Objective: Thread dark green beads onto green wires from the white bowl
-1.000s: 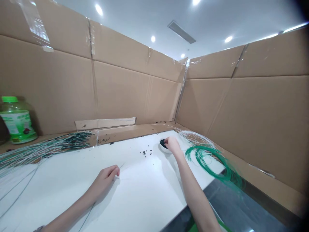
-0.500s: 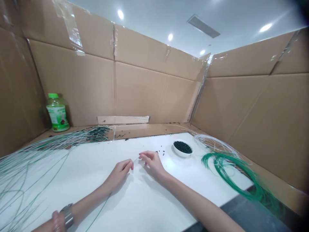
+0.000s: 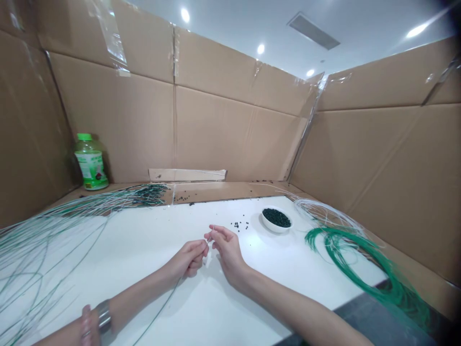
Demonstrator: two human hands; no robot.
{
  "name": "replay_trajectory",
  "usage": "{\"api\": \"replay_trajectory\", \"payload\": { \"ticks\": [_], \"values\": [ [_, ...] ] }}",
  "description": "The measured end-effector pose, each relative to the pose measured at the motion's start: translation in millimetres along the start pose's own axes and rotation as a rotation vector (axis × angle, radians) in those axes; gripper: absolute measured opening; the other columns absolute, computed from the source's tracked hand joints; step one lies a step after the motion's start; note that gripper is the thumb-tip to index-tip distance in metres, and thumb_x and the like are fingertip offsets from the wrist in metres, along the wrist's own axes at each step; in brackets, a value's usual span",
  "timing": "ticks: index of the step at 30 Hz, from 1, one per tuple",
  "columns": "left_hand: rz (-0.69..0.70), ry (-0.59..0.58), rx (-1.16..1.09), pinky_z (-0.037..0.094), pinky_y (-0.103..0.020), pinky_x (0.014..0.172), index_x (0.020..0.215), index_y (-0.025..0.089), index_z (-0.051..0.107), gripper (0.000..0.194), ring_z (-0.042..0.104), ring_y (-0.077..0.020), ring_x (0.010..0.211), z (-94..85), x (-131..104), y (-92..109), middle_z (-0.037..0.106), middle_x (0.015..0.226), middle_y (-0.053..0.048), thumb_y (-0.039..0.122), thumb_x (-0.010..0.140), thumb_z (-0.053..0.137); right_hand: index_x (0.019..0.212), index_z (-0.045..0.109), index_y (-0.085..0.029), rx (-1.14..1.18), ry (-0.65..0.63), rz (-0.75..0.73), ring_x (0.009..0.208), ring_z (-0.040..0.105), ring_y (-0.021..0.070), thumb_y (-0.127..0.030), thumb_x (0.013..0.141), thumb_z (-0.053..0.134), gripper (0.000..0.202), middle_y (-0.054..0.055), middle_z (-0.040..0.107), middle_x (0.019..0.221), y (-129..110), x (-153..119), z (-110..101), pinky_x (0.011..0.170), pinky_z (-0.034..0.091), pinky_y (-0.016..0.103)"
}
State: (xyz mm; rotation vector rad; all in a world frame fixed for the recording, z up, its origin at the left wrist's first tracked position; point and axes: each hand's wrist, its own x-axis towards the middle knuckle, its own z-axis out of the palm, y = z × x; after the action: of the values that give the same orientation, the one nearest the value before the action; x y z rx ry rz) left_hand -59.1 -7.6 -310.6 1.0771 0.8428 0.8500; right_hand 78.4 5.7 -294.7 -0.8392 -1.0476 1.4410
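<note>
Left hand [image 3: 194, 257] pinches green wire [image 3: 158, 312]; right hand [image 3: 226, 245], fingertips nearly closed, at wire's upper end.

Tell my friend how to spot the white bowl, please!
Find the white board in front of the tall cardboard walls. On its far right part, between the right hand and the green coil, sits a small white bowl. It's the only bowl, full of tiny dark bits; the coil beside it is just loops.
</note>
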Motion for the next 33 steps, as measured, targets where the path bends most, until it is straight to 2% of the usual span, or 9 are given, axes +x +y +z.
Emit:
{"api": "replay_trajectory", "payload": {
  "ticks": [4, 7, 11, 14, 16, 19, 22, 25, 33],
  "values": [
    [-0.006, -0.011, 0.041, 0.006, -0.017, 0.038, 0.068, 0.019, 0.04, 0.053, 0.007, -0.0031, 0.041, -0.6, 0.4, -0.9, 0.014, 0.047, 0.012, 0.067, 0.066, 0.061, 0.074, 0.062, -0.018, 0.077, -0.003, 0.018, 0.058, 0.056, 0.0107, -0.036, 0.067, 0.072, 0.022, 0.002, 0.068, 0.069, 4.1, 0.2, -0.6, 0.057, 0.039, 0.024],
    [-0.001, -0.008, 0.109, 0.01, -0.017, 0.038, 0.068, 0.018, 0.043, 0.052, 0.01, -0.0034, 0.041, 0.0, -1.6, 1.0, 0.017, 0.049, 0.011, 0.066, 0.067, 0.06, 0.07, 0.062, -0.017, 0.113, -0.003, 0.003, 0.064, 0.057, 0.0114, -0.038, 0.067, 0.073, 0.024, 0.002, 0.067, 0.07, 4.5, -0.2, 0.2, 0.058, 0.04, 0.023],
    [0.058, 0.045, 0.26, 0.034, -0.021, 0.048, 0.075, 0.014, 0.052, 0.054, 0.039, -0.008, 0.05, -2.7, 1.6, 12.1, 0.039, 0.058, 0.004, 0.067, 0.069, 0.053, 0.068, 0.062, -0.017, 0.166, 0.015, -0.051, 0.071, 0.059, 0.0113, -0.035, 0.066, 0.074, 0.023, 0.001, 0.065, 0.071, -7.2, 6.9, -3.3, 0.065, 0.042, 0.022],
    [0.156, 0.161, 0.432, 0.038, -0.024, 0.056, 0.081, 0.013, 0.054, 0.048, 0.048, -0.0123, 0.062, -8.3, 19.3, 23.2, 0.049, 0.069, -0.001, 0.06, 0.073, 0.05, 0.066, 0.06, -0.017, 0.225, 0.041, -0.115, 0.066, 0.056, 0.01, -0.037, 0.062, 0.076, 0.026, -0.001, 0.061, 0.065, -25.6, 20.6, -14.6, 0.062, 0.043, 0.022],
    [0.239, 0.237, 0.574, 0.038, -0.025, 0.06, 0.082, 0.013, 0.056, 0.039, 0.049, -0.0136, 0.066, -10.3, 39.0, 28.4, 0.054, 0.075, -0.003, 0.051, 0.074, 0.054, 0.068, 0.06, -0.018, 0.268, 0.08, -0.164, 0.062, 0.053, 0.0085, -0.039, 0.059, 0.077, 0.028, -0.003, 0.057, 0.064, -38.6, 31.3, -25.9, 0.061, 0.043, 0.022],
    [0.349, 0.286, 0.793, 0.042, -0.031, 0.074, 0.081, 0.013, 0.061, 0.027, 0.052, -0.0166, 0.077, -6.4, 73.4, 30.8, 0.059, 0.087, -0.006, 0.039, 0.073, 0.062, 0.073, 0.06, -0.019, 0.318, 0.145, -0.208, 0.06, 0.051, 0.0077, -0.039, 0.055, 0.079, 0.033, -0.004, 0.056, 0.065, -52.6, 45.6, -43.4, 0.063, 0.046, 0.023],
    [0.393, 0.269, 0.975, 0.045, -0.036, 0.081, 0.089, 0.012, 0.062, 0.023, 0.056, -0.0163, 0.08, 3.8, 103.2, 27.1, 0.061, 0.088, -0.005, 0.033, 0.079, 0.063, 0.073, 0.059, -0.019, 0.341, 0.174, -0.222, 0.06, 0.052, 0.008, -0.039, 0.055, 0.079, 0.033, -0.004, 0.055, 0.065, -57.2, 54.1, -55.2, 0.063, 0.047, 0.023],
    [0.412, 0.235, 1.101, 0.049, -0.037, 0.08, 0.097, 0.012, 0.06, 0.024, 0.059, -0.0163, 0.085, 13.6, 121.2, 19.0, 0.062, 0.093, -0.005, 0.034, 0.087, 0.057, 0.074, 0.06, -0.02, 0.348, 0.166, -0.224, 0.059, 0.051, 0.0079, -0.037, 0.057, 0.078, 0.031, -0.004, 0.055, 0.064, -56.2, 56.2, -58.9, 0.061, 0.047, 0.023],
    [0.494, 0.189, 1.179, 0.053, -0.036, 0.077, 0.104, 0.013, 0.059, 0.026, 0.061, -0.0159, 0.086, 16.8, 136.7, 4.7, 0.062, 0.1, -0.006, 0.034, 0.09, 0.053, 0.067, 0.061, -0.018, 0.316, 0.093, -0.17, 0.053, 0.047, 0.0076, -0.034, 0.055, 0.079, 0.027, -0.005, 0.049, 0.055, -52.6, 51.5, -50.6, 0.053, 0.042, 0.022]
  ]
}}
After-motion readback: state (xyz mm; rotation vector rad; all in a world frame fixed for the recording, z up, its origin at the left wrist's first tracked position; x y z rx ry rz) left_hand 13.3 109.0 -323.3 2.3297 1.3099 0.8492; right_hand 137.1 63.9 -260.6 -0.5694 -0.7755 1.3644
